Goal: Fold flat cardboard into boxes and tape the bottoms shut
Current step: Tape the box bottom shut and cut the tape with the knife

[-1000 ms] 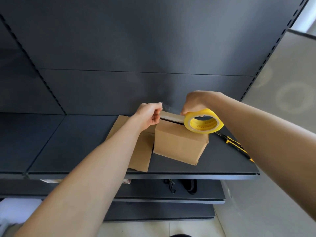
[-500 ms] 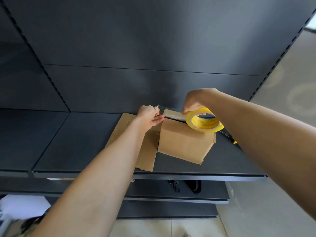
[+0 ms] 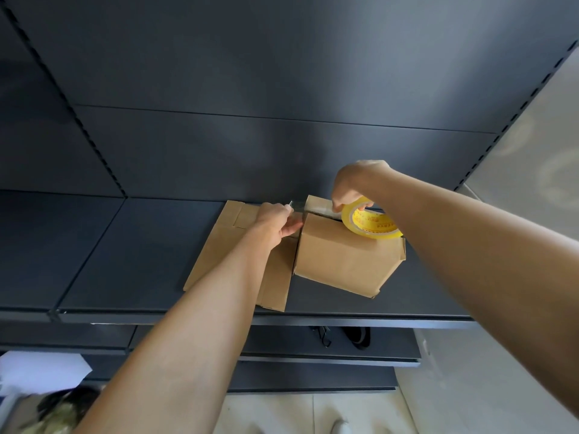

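A folded brown cardboard box (image 3: 341, 258) stands on the dark shelf (image 3: 141, 245), its flaps facing up. My right hand (image 3: 354, 186) grips a yellow roll of clear tape (image 3: 371, 223) over the box's top right. A strip of tape runs from the roll leftward across the flap seam. My left hand (image 3: 275, 222) pinches the free end of that tape at the box's upper left corner. Flat cardboard sheets (image 3: 225, 242) lie on the shelf just left of the box, partly under my left forearm.
The shelf's front edge (image 3: 313, 321) runs below the box. Lower shelves hold dark small items (image 3: 355, 336). A pale wall panel (image 3: 532, 158) stands at the right. White paper and clutter (image 3: 40, 389) sit at the bottom left, above a light floor.
My left hand has pulled the tape end down onto the box's left corner. My right hand has carried the roll a little to the right along the top.
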The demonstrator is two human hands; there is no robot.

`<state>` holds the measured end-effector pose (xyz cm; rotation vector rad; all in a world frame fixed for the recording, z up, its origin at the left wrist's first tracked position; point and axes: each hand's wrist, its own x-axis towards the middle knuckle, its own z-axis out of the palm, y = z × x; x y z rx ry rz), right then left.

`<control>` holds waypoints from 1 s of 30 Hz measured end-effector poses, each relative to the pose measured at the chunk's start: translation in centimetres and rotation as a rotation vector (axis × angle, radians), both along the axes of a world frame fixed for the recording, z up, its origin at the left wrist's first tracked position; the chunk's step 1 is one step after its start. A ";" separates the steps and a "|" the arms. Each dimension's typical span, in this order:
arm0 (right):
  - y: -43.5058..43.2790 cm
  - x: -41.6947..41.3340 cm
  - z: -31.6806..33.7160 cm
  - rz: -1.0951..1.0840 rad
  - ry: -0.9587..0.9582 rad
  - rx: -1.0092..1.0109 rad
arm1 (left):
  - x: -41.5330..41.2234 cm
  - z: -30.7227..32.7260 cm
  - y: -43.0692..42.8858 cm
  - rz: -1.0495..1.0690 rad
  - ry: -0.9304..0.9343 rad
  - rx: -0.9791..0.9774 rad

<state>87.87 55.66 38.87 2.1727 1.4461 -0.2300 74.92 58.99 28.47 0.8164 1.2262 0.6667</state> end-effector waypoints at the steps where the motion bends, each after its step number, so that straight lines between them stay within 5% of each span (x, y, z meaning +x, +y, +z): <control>1: 0.0 0.0 -0.1 0.003 -0.005 0.003 | 0.0 -0.2 0.0 -0.011 0.005 0.000; 10: 0.4 0.5 -0.7 -0.029 0.000 0.053 | 1.3 -2.1 -0.4 -0.156 0.237 0.162; 22: 0.6 0.8 -1.0 -0.063 0.010 0.096 | 0.8 -6.6 -2.1 -0.030 0.310 0.020; 30: 0.5 0.6 -0.7 -0.060 0.026 0.073 | 1.1 -1.1 -1.3 -0.053 0.248 0.562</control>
